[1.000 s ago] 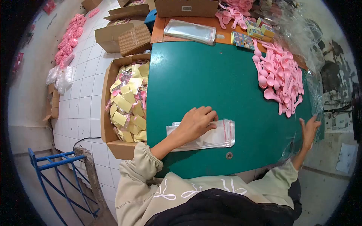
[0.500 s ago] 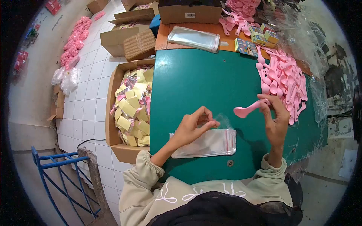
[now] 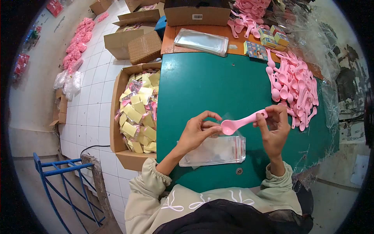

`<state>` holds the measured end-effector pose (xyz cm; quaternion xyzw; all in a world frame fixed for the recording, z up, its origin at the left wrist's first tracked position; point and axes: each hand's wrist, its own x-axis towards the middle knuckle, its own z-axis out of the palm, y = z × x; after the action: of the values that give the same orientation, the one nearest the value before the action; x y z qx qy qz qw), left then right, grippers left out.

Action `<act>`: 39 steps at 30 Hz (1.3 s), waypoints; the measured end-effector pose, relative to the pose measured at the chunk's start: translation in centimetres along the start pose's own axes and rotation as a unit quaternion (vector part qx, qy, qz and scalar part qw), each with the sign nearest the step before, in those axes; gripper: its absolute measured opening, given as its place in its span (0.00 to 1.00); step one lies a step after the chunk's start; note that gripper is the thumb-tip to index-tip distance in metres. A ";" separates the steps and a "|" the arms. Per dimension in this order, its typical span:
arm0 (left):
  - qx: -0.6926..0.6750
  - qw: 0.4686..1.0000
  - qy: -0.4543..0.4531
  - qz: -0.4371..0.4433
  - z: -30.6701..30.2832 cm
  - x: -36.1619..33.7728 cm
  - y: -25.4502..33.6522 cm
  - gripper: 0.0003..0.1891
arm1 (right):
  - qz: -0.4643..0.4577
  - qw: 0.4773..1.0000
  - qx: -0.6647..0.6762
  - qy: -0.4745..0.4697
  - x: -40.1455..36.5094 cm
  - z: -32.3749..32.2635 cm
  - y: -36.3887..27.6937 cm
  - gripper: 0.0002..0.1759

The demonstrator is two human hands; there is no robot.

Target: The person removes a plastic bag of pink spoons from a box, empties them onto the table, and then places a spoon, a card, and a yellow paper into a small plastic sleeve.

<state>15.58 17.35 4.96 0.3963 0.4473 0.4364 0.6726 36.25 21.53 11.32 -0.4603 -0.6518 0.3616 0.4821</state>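
A pink plastic spoon [image 3: 242,122] is pinched by its handle end in my right hand [image 3: 275,126], its bowl pointing left. My left hand [image 3: 200,132] has thumb and fingers closed on a clear plastic bag [image 3: 229,116], mostly behind the spoon. The spoon's bowl overlaps the bag right at my left fingertips. Under both hands lies a stack of clear plastic bags [image 3: 212,155] on the green table [image 3: 202,85]. To the right of my right hand is a heap of pink spoons [image 3: 294,84].
Left of the table stands a cardboard box [image 3: 117,117] full of yellow cards and packed spoons. At the table's far end are another stack of clear bags [image 3: 201,41], small printed cards [image 3: 256,50] and a brown box [image 3: 197,15]. A blue metal rack [image 3: 64,168] stands lower left.
My right hand has carried the spoon left, so its bowl now meets the bag at my left hand. My left hand has stayed almost in place.
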 end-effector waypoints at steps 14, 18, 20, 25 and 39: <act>-0.015 0.998 0.031 0.042 0.1 -0.5 1.1 0.15 | -0.057 0.998 0.003 0.002 0.3 -0.1 -0.5 0.11; -0.018 0.998 0.044 0.037 0.3 -0.6 1.5 0.16 | -0.048 0.998 0.011 -0.034 0.4 0.4 -0.7 0.11; -0.011 0.998 0.025 0.062 0.5 -0.5 1.6 0.16 | -0.053 0.997 0.015 -0.056 0.5 0.9 -0.5 0.11; 0.024 0.994 -0.029 0.103 0.7 0.2 2.7 0.18 | -0.071 0.989 -0.013 -0.126 1.8 1.3 -0.8 0.12; -0.023 0.981 0.061 0.183 0.7 0.8 5.2 0.13 | -0.291 0.941 -0.102 -0.136 9.3 1.2 -0.2 0.34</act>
<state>15.22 19.54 9.79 0.4288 0.3972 0.5859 0.5613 34.04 30.27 13.99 -0.2440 -0.8503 0.1962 0.4231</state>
